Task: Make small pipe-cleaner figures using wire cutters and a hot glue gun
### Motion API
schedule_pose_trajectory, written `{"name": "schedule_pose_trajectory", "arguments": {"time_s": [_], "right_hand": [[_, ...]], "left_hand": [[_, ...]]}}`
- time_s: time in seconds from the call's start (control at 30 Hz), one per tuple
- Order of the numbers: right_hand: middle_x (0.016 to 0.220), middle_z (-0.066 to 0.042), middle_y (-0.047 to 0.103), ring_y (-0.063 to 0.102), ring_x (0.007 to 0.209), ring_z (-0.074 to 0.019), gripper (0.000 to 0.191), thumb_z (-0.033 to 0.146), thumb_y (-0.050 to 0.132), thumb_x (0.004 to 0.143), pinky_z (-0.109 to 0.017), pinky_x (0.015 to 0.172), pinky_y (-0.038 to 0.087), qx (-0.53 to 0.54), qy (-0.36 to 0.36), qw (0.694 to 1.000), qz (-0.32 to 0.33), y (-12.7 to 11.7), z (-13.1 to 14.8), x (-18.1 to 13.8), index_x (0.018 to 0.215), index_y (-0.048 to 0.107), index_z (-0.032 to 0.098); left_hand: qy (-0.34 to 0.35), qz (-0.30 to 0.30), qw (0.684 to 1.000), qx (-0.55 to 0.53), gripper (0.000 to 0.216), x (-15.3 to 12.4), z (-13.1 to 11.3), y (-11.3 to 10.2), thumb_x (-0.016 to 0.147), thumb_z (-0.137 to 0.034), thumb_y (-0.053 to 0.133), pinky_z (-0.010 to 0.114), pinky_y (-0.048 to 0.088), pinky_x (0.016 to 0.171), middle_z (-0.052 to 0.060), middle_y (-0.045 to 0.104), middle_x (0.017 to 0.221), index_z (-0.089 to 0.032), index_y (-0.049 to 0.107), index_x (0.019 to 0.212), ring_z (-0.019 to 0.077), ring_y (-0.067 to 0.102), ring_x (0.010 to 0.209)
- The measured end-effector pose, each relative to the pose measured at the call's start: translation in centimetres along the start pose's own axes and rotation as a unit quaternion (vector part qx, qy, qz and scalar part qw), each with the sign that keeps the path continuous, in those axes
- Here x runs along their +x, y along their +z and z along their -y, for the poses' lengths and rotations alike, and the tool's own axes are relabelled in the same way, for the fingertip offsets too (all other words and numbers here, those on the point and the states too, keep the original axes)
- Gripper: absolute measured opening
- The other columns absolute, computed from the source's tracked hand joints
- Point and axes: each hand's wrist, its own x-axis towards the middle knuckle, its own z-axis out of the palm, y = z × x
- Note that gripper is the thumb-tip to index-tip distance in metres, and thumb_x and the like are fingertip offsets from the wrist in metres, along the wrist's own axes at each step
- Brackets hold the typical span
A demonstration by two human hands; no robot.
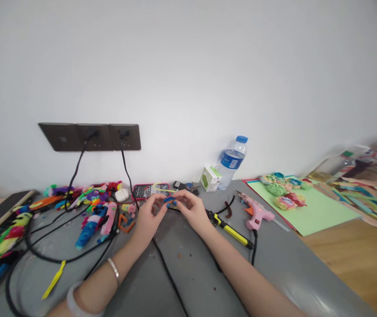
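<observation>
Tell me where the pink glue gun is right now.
In the head view, the pink glue gun lies to the right of the right hand, between the yellow-and-black tool and the light green paper.

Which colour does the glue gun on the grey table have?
The glue gun is pink; the head view shows it.

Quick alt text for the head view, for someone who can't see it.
The left hand and right hand pinch a small blue piece above a gray table. A pink glue gun lies right; colorful fuzzy pieces lie left.
</observation>
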Motion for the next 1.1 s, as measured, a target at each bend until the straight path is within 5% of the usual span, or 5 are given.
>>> {"name": "schedule_pose_trajectory", "arguments": {"time_s": [0.77,1.1], "right_hand": [[0.085,-0.004,0.062,0.062,0.081,-0.0176,0.006,0.024,0.063,0.082,-0.031,0.076,0.052,-0.033,-0.003,0.999,0.025,0.20,-0.19,-0.17,0.084,0.062,0.018],[0.076,-0.001,0.058,0.054,0.064,-0.0140,0.019,0.034,0.061,0.086,-0.027,0.062,0.044,-0.039,0.066,0.996,0.048,0.38,0.31,-0.28,0.097,0.058,0.018]], "left_hand": [[0.034,0.035,0.997,-0.061,0.005,0.03,0.97,0.25,0.086,-0.017,0.056,0.027,0.047,0.074,0.002,0.063,0.082,-0.018,0.060,0.084,0.0167,0.060,0.080],[0.028,0.019,0.997,-0.065,0.006,0.03,0.49,0.20,0.087,-0.021,0.055,0.028,0.048,0.076,0.003,0.063,0.086,-0.018,0.060,0.088,0.0181,0.062,0.084]]}}
